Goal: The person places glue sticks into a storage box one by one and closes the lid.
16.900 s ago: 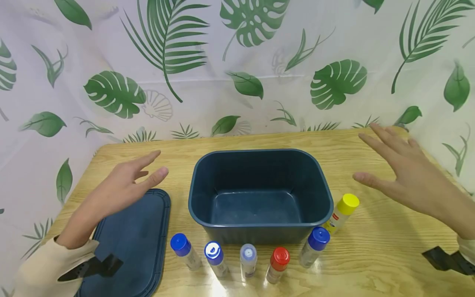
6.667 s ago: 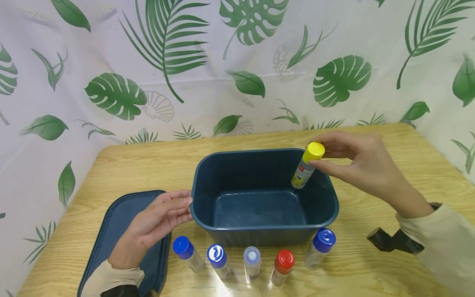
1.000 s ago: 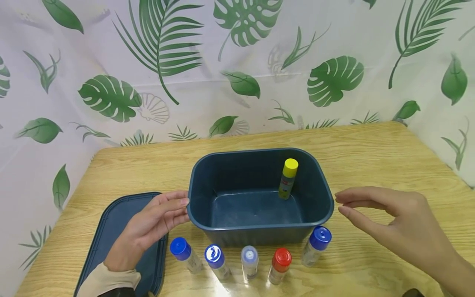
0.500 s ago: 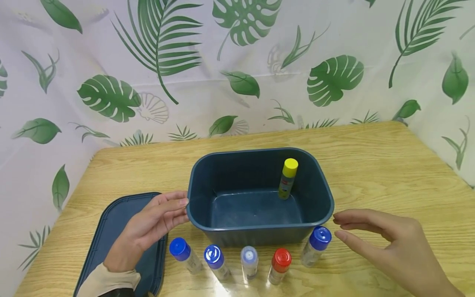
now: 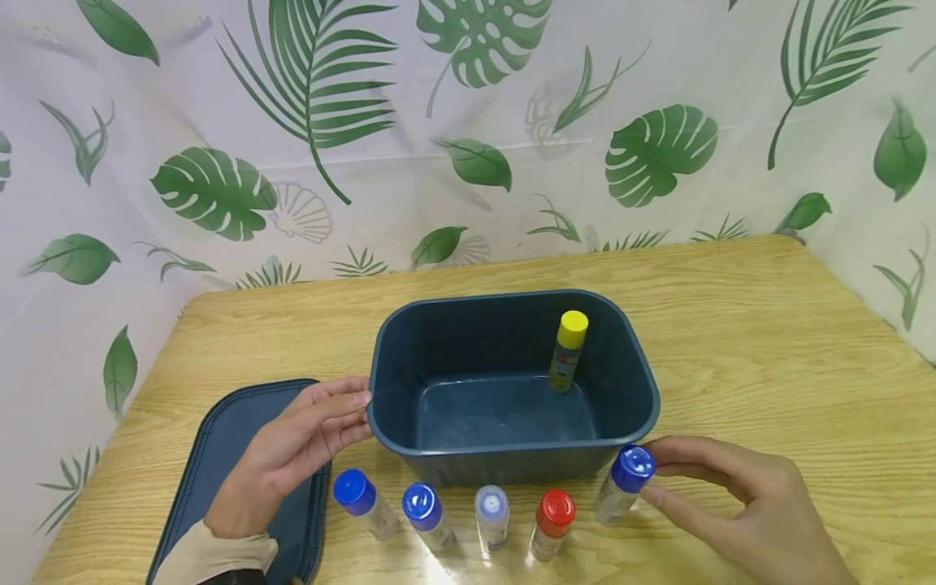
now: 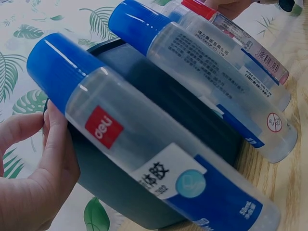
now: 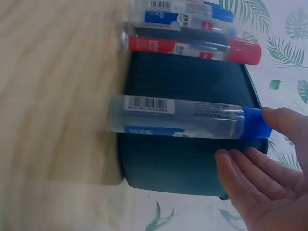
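Note:
A dark blue plastic box (image 5: 504, 463) stands on the table. My left hand (image 5: 303, 439) rests its fingertips and thumb against the box's left end. My right hand (image 5: 746, 504) is at the blue-capped glue bottle (image 5: 617, 496) by the box's front right corner. In the right wrist view the thumb meets that bottle's blue cap (image 7: 254, 122), while the other fingers appear apart from it. Inside the box, a yellow-capped bottle (image 5: 565, 361) stands upright near the back right.
Along the box's front stand two more blue-capped glue bottles (image 5: 366, 508) (image 5: 429, 520), a pale-capped bottle (image 5: 491, 520) and a red-capped bottle (image 5: 550, 528). A dark blue lid (image 5: 219, 455) lies at left under my left forearm. Leaf-printed cloth (image 5: 409, 179) hangs behind the table.
Earlier, the right hand put the yellow-capped bottle into the box from its right side. Over the last second that hand moved down and left to the right-hand blue-capped bottle. My left hand stayed put.

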{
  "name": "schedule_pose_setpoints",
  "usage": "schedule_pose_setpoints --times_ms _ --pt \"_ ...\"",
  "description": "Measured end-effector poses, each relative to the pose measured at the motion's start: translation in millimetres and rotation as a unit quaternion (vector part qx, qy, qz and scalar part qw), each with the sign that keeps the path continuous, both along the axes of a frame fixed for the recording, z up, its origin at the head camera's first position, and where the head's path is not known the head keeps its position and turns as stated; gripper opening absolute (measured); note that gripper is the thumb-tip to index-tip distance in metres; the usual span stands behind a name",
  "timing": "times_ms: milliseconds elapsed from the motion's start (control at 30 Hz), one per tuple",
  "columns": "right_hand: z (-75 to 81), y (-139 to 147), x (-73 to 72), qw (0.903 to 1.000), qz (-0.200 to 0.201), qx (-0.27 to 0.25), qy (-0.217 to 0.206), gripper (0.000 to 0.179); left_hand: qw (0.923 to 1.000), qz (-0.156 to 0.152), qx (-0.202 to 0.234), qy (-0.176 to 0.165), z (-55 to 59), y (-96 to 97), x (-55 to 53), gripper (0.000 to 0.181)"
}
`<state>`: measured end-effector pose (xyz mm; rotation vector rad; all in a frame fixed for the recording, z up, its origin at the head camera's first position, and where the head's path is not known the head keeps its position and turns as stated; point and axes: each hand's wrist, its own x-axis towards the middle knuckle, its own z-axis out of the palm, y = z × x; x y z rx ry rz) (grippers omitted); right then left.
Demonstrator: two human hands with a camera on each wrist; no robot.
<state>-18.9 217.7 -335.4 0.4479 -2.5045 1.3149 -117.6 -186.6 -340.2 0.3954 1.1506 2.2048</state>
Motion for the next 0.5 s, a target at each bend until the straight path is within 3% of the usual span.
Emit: schedule_pose_setpoints --times_ms 200,400,500 --pt "-4.2 -5.1 1.9 0.9998 -0.013 -0.004 0.012 0.044 1.0 0.006 -0.001 -0.007 -0.1 1.8 0.9 0.026" --pt "-5.9 -6.8 1.1 0.9997 -0.003 -0.016 0.015 0.047 1.0 0.004 0.004 -0.005 0.1 1.7 1.8 0.027" --pt "-9.3 -7.1 -1.6 0.9988 0.011 -0.023 0.041 0.051 0.9999 0.001 0.01 -0.007 1.5 2.2 1.6 0.027"
